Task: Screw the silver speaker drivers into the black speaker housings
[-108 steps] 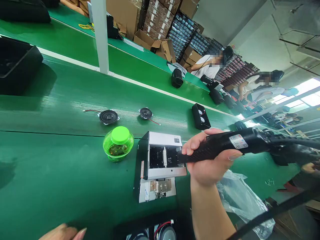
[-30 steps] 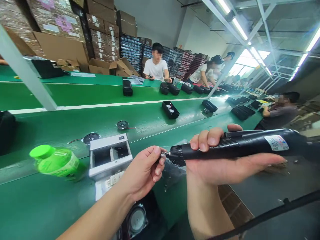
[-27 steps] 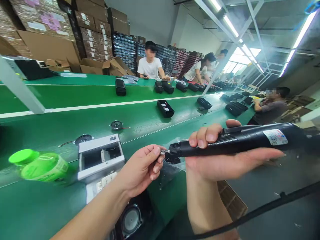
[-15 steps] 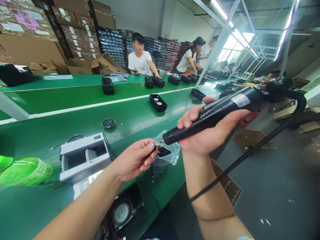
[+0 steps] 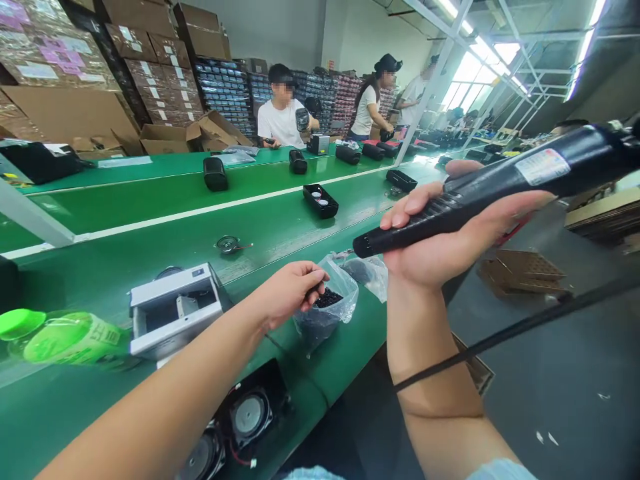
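The right hand [image 5: 440,250] wraps closed around an electric screwdriver [image 5: 505,190], keeping it ready just beside the clear plastic bag [image 5: 323,327] of black screws [image 5: 327,299], while the left hand [image 5: 287,293] dips pinched fingers into the bag's mouth, whatever they hold hidden.

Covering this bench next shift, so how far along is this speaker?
Done: two round speaker drivers sit in a black housing; whether they are fastened can't be seen. In hand: the right hand grips a black electric screwdriver, and the left hand is at a clear plastic bag of small black screws. Left: a loose round speaker driver lies on the green belt.
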`<state>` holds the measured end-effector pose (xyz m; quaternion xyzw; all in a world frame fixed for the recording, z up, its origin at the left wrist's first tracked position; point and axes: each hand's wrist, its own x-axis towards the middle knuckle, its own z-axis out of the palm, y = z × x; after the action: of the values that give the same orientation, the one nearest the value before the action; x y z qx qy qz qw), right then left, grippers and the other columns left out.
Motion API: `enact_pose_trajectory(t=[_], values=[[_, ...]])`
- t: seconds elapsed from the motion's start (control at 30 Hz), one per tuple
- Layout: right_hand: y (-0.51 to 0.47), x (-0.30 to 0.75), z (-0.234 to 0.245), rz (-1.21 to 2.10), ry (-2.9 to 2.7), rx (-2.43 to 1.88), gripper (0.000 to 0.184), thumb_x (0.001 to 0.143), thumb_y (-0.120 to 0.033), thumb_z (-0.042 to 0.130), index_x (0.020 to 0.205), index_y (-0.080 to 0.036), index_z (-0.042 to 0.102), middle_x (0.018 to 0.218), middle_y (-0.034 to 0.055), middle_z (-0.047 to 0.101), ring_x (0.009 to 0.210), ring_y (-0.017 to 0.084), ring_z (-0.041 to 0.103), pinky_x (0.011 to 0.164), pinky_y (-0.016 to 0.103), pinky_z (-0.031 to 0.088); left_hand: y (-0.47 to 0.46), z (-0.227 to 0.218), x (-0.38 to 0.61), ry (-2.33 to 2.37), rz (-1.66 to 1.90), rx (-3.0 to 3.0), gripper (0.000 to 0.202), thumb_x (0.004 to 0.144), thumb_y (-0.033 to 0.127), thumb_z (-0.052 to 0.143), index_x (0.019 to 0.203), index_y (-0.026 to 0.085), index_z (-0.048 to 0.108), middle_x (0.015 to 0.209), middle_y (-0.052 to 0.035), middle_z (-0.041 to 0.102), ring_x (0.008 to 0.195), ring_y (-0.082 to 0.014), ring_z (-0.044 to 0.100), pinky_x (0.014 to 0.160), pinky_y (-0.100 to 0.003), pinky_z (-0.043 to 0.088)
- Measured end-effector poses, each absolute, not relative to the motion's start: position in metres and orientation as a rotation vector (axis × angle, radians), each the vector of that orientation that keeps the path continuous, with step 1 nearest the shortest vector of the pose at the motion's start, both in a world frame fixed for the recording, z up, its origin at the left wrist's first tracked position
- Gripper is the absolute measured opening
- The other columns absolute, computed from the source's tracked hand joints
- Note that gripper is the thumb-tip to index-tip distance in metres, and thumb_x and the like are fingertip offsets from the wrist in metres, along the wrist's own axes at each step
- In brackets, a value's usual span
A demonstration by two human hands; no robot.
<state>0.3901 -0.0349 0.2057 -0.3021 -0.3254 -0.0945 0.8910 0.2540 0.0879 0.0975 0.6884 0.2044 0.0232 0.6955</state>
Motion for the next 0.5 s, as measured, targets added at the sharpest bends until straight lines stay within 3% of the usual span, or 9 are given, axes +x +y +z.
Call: enact_pose_trajectory(t=[0.17, 0.33, 0.43, 0.5], values=[[-0.042, 0.380, 0.210, -0.255, -0.727, -0.647, 0.060, 0.097, -0.080, 0.047, 0.098, -0.024, 0.069, 0.052, -0.0064, 0.056, 0.034, 0.013, 0.048, 0.030, 0.026, 0.036, 0.087, 0.095, 0.285, 0.445, -0.037, 1.976, 0.032, 0.105, 0.044, 0.071, 0.118, 0.015, 0.071, 0.108, -0.0051, 0.073, 0.089, -0.0178, 0.071, 0.079, -0.035, 0.064], [-0.040, 0.365, 0.206, -0.173, -0.716, -0.672, 0.064, 0.094, -0.083, 0.050, 0.099, -0.022, 0.070, 0.052, -0.0063, 0.058, 0.034, 0.012, 0.048, 0.031, 0.025, 0.038, 0.078, 0.094, 0.282, 0.266, 0.003, 2.388, 0.032, 0.106, 0.041, 0.070, 0.128, 0.018, 0.071, 0.131, -0.0098, 0.073, 0.115, -0.0249, 0.072, 0.102, -0.048, 0.063], [-0.037, 0.358, 0.202, -0.181, -0.744, -0.675, 0.067, 0.098, -0.082, 0.041, 0.098, -0.021, 0.070, 0.052, -0.0056, 0.058, 0.034, 0.013, 0.048, 0.031, 0.028, 0.040, 0.067, 0.093, 0.267, 0.160, 0.070, 2.601, 0.026, 0.104, 0.035, 0.073, 0.122, 0.017, 0.073, 0.128, -0.0093, 0.073, 0.116, -0.0248, 0.071, 0.104, -0.050, 0.061], [-0.036, 0.351, 0.202, -0.167, -0.764, -0.673, 0.079, 0.102, -0.082, 0.021, 0.095, -0.021, 0.071, 0.052, -0.0045, 0.056, 0.034, 0.014, 0.047, 0.030, 0.031, 0.041, 0.060, 0.094, 0.255, 0.100, 0.151, 2.710, 0.016, 0.103, 0.025, 0.071, 0.115, 0.015, 0.074, 0.124, -0.0103, 0.073, 0.115, -0.0256, 0.070, 0.102, -0.048, 0.060]])
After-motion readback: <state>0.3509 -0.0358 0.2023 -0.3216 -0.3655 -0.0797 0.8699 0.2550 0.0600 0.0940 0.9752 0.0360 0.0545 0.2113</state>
